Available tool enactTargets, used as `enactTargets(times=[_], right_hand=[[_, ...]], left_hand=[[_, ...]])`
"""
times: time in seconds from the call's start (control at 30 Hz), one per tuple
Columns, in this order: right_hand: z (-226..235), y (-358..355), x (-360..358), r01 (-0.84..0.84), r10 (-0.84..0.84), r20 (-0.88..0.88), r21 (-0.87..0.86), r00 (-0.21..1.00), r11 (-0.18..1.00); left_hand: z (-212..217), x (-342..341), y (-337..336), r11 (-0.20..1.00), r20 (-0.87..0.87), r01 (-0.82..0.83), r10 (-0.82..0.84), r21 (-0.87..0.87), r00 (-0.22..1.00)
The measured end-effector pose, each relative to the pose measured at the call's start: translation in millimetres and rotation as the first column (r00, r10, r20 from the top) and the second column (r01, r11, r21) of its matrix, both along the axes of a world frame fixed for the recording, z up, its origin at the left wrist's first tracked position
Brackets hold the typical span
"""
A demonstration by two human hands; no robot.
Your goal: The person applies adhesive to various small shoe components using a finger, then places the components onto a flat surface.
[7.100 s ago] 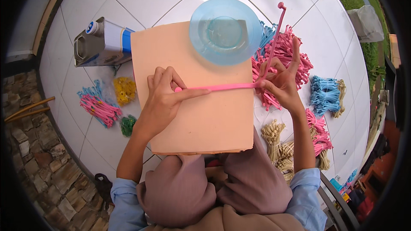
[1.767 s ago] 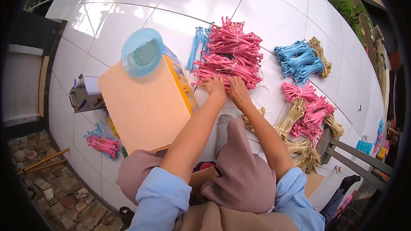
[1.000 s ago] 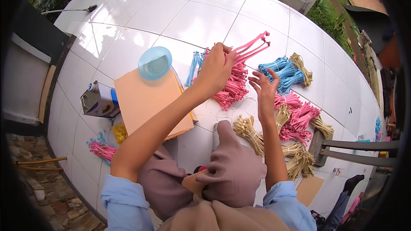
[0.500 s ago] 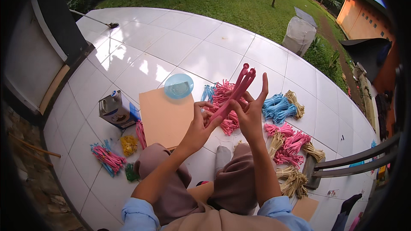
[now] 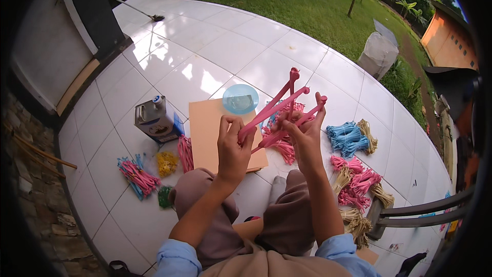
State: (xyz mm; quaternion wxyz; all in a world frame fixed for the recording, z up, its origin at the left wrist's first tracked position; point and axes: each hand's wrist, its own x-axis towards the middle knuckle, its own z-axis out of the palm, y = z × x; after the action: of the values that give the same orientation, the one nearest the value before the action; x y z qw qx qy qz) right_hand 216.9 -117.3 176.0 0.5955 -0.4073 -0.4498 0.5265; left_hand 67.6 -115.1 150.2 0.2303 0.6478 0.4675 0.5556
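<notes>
Several pink rubbery strips [image 5: 272, 110] with knobbed ends fan out in front of me, held between both hands. My left hand [image 5: 233, 143] pinches the lower end of one strip between thumb and fingers. Around other strips the fingers of my right hand [image 5: 306, 146] are curled, with one finger pointing up. Below and beyond my hands lies a loose pile of pink strips [image 5: 283, 149] with a few blue ones, partly hidden by them. A light brown board [image 5: 205, 138] lies flat on the tiles at the left, a translucent blue bowl [image 5: 240, 98] on its far edge.
At left stand a metal can [image 5: 159, 120], yellow bands [image 5: 166, 163] and a pink-and-blue bundle [image 5: 137, 177]. Blue bundles [image 5: 348, 138], pink bundles [image 5: 361, 182] and cream bundles [image 5: 356, 223] lie at right, near a dark chair frame [image 5: 425, 210]. A broom [image 5: 156, 18] rests far left.
The strips were close together and crossed; now they are spread apart into a fan. My left hand has risen and closed in a pinch. The view has shifted slightly left.
</notes>
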Motion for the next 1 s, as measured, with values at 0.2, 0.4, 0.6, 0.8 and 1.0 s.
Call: enactTargets(times=[0.2,0.4,0.6,0.8,1.0], right_hand=[[8.1,7.5,11.3,0.033,-0.019,-0.354,0.034,0.935,0.999],[6.8,-3.2,-19.8,-0.168,0.168,-0.003,0.012,0.986,0.986],[12.0,-4.6,-2.6,-0.376,0.359,-0.315,0.01,0.878,0.927],[-2.0,-2.4,-15.0,-0.309,0.31,-0.007,0.06,0.951,0.949],[-7.3,-2.8,-17.1,-0.205,0.2,0.067,0.082,0.977,0.975]], left_hand=[[-1.5,-11.3,-3.5,0.841,0.039,0.294,-0.311,-0.454,0.95],[14.1,-7.4,0.4,0.65,0.493,0.64,-0.433,-0.41,0.755],[25.8,-16.0,-2.7,0.841,0.173,0.424,-0.387,-0.336,0.906],[5.2,-13.9,3.8,0.936,-0.128,0.316,-0.337,-0.159,0.933],[4.9,-2.6,0.5,0.996,-0.227,0.09,-0.089,-0.002,0.97]])
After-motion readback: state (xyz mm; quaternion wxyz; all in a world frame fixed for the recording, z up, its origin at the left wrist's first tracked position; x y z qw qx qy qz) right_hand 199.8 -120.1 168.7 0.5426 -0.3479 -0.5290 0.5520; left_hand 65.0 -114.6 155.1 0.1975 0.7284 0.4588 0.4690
